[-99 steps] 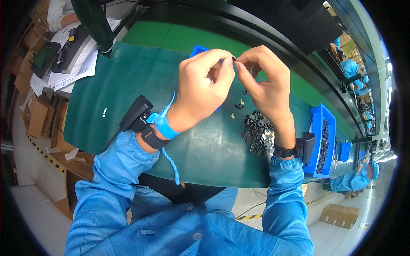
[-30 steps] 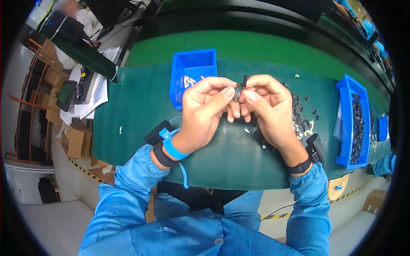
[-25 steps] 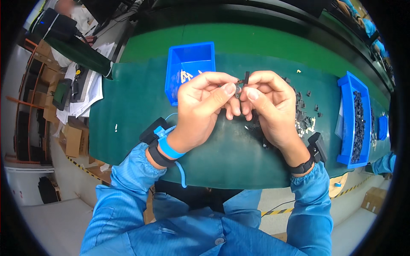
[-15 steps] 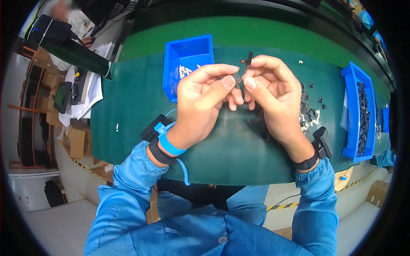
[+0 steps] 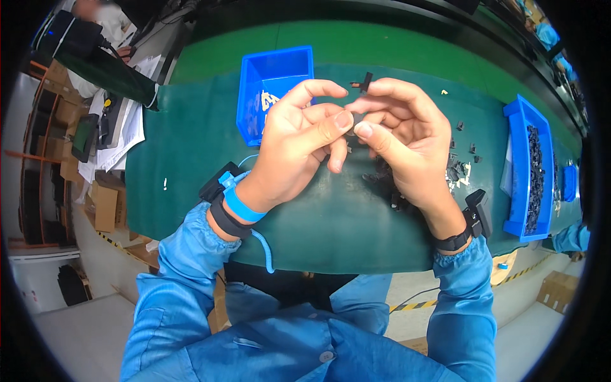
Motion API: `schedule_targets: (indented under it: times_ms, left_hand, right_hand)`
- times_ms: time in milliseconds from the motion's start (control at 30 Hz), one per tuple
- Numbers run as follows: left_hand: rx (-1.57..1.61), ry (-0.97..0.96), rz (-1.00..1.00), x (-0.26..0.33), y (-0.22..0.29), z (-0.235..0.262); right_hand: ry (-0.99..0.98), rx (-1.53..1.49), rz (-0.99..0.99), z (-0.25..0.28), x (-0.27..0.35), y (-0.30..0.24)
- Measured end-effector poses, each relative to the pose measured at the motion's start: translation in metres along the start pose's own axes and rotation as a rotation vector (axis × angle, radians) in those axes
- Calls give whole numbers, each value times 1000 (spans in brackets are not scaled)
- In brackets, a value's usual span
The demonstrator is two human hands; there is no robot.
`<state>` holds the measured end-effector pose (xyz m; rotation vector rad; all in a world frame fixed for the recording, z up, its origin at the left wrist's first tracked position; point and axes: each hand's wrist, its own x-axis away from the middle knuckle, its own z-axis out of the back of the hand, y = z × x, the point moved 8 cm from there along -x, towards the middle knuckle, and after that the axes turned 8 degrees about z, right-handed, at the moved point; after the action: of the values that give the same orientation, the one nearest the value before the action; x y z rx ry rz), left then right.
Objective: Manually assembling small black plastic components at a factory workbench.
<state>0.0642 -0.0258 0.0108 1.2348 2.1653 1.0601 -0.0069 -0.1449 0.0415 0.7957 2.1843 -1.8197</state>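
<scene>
While hands (image 5: pixel 286 143) half-curl, right (image 5: pixel 417 143) gripping black part (image 5: pixel 367 82)

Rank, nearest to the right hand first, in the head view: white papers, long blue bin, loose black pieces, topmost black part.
1. Topmost black part: at right hand fingertips
2. Loose black pieces: either side
3. Long blue bin: farther right
4. White papers: far left
</scene>
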Motion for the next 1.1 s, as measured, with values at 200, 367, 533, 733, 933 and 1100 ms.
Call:
schedule_targets:
  times_ms: [200,367,533,733,933,1100]
  left_hand:
    - [-11,91,-75,1,-1,-1]
    - [-183,149,-203,5,5,-2]
    - [-292,202,-282,8,12,0]
    - [-388,243,-414,12,22,-4]
    - [-440,315,-429,17,29,-5]
    - [-513,370,-491,23,35,-7]
  right_hand:
    - [93,70,46,9,0,-2]
    - [165,11,18,11,2,2]
    - [111,34,26,2,4,-4]
    - [93,114,27,2,3,-4]
    - [104,125,50,5,4,-2]
    - [124,64,-55,8,7,1]
